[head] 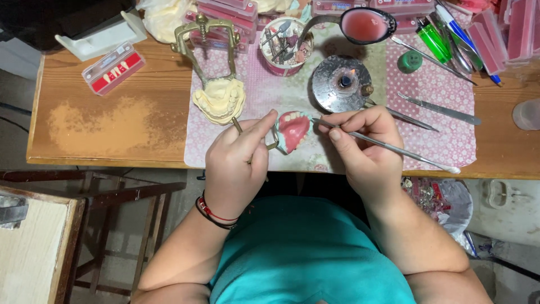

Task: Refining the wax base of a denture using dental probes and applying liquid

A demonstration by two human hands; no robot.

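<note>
So the pink wax denture (292,130) sits right between both hands, just above the table edge (112,160). The left hand (239,163) is closed around its brass frame, holding it tilted up. The right hand (365,141) pinches a thin metal tool (394,147) like a pen; its long axis runs right to left, tip touching the denture's right side. Small lit burner (343,83) sits just behind.
</note>
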